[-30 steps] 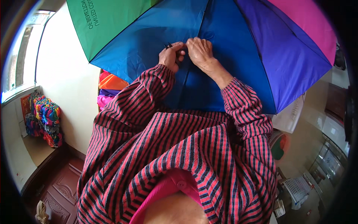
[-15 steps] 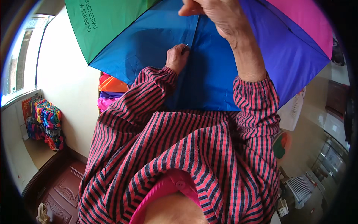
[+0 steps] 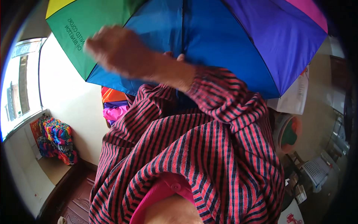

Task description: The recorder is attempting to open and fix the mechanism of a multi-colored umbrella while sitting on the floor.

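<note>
1. Umbrella (image 3: 223, 41) fills the top of our view, its open canopy spread in panels of green, blue, violet and pink, with a sliver of yellow at the upper left; it sits right in front of our chest.
2. Our right hand (image 3: 115, 50) has just swung across to the left. Half a second ago it was raised high over the blue panel; now it is a blur in front of the green one, fingers loosely spread and gripping nothing that we can make out.
3. Our left hand (image 3: 174, 56) is almost hidden behind the right forearm. Only a fingertip or two peeks out at the seam (image 3: 182, 30) between the two blue panels, the same place it pinched a moment back. We cannot tell whether it is clamped on the cloth or just resting there.
4. So the two hands, which a second ago worked together at that seam, are now apart. We judge that the work at that spot is finished or paused, and that the canopy has turned a little, since the yellow edge is new in view.
5. Off to the left, a stack of folded bright fabric (image 3: 113, 104) lies below the canopy, with colourful bundles (image 3: 56, 138) near the window (image 3: 18, 86).
</note>
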Demonstrator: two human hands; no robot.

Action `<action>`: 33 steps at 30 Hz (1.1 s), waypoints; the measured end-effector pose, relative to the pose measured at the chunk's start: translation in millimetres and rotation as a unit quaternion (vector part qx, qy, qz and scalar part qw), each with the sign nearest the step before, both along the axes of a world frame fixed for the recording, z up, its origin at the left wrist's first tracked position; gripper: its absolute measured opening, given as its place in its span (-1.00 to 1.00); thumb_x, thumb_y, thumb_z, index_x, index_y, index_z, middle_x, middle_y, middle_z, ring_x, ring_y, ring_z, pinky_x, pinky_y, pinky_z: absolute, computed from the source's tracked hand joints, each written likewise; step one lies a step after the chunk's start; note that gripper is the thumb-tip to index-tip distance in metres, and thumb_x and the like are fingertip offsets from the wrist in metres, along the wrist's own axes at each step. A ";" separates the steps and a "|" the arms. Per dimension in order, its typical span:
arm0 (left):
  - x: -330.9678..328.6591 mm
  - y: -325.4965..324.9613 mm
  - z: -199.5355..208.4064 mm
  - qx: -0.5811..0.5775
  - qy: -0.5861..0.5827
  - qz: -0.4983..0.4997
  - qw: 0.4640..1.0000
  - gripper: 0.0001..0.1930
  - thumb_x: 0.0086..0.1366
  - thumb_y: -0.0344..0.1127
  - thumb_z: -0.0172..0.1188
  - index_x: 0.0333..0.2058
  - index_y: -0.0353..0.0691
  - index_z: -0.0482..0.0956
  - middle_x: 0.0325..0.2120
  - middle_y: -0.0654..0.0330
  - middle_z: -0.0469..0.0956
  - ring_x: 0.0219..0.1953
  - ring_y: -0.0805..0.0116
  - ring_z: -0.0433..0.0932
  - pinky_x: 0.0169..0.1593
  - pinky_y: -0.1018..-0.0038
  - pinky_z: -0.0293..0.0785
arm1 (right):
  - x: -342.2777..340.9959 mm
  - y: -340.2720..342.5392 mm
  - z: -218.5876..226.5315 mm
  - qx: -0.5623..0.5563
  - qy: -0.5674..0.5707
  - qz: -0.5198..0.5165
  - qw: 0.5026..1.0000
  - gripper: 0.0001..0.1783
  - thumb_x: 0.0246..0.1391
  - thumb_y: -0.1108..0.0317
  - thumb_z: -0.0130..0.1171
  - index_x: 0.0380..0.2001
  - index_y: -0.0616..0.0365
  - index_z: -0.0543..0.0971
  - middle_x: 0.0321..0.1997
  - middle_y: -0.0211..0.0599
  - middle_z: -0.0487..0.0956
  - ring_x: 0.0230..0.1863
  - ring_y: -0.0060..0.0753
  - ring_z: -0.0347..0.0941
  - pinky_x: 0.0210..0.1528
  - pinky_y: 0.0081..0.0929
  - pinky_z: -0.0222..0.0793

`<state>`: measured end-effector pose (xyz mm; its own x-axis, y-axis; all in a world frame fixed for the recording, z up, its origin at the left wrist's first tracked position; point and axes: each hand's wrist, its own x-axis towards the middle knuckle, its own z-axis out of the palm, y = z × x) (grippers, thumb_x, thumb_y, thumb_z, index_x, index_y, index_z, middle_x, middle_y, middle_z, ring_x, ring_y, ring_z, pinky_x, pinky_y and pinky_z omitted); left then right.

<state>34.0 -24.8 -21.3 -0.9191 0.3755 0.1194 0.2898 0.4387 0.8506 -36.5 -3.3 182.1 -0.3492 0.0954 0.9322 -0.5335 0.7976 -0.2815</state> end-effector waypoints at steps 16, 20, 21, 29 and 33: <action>-30.6 13.2 2.6 -0.074 -0.241 -0.016 0.968 -0.65 0.11 -0.14 0.15 -0.30 -0.36 0.57 -0.43 -0.03 0.60 -0.27 0.12 0.58 -0.11 0.32 0.43 | 42.4 -90.6 2.8 0.042 -0.143 0.090 0.985 -0.86 -0.20 0.38 0.13 -0.56 0.19 0.41 -0.67 -0.30 0.44 -0.53 -0.32 0.50 -0.55 -0.39 0.39; -25.9 16.4 2.3 -0.032 -0.242 0.001 0.970 -0.66 0.10 -0.15 0.17 -0.31 -0.36 0.57 -0.46 0.02 0.60 -0.30 0.18 0.58 -0.13 0.37 0.43 | 62.5 -91.3 10.1 0.050 -0.161 0.146 0.975 -0.86 -0.16 0.38 0.10 -0.50 0.18 0.42 -0.65 -0.32 0.44 -0.53 -0.28 0.51 -0.55 -0.36 0.39; -24.3 15.9 1.3 -0.016 -0.242 0.006 0.970 -0.66 0.10 -0.15 0.18 -0.31 -0.35 0.57 -0.47 0.03 0.60 -0.31 0.20 0.58 -0.13 0.39 0.44 | 70.5 -91.8 10.4 0.033 -0.189 0.184 0.964 -0.86 -0.15 0.38 0.09 -0.48 0.18 0.42 -0.64 -0.33 0.44 -0.53 -0.28 0.51 -0.54 -0.35 0.40; -29.5 8.6 23.8 0.287 -0.094 -0.051 0.952 -0.74 0.20 -0.27 0.14 -0.24 -0.34 0.57 -0.47 0.21 0.61 -0.40 0.36 0.54 -0.23 0.46 0.43 | 100.8 103.7 -24.5 -0.085 -0.108 0.121 0.983 -0.73 0.02 0.50 0.05 -0.16 0.20 0.47 -0.50 -0.28 0.49 -0.46 -0.42 0.47 -0.31 -0.51 0.48; -83.7 -0.6 35.2 0.127 -0.191 -0.031 0.973 -0.76 0.24 -0.32 0.09 -0.19 -0.34 0.55 -0.40 0.20 0.60 -0.51 0.51 0.48 -0.37 0.57 0.40 | 141.4 238.7 -2.1 -0.303 0.053 -0.177 0.935 -0.79 0.25 0.36 -0.05 -0.11 0.22 0.37 -0.51 -0.30 0.53 -0.52 -0.54 0.49 -0.43 -0.60 0.48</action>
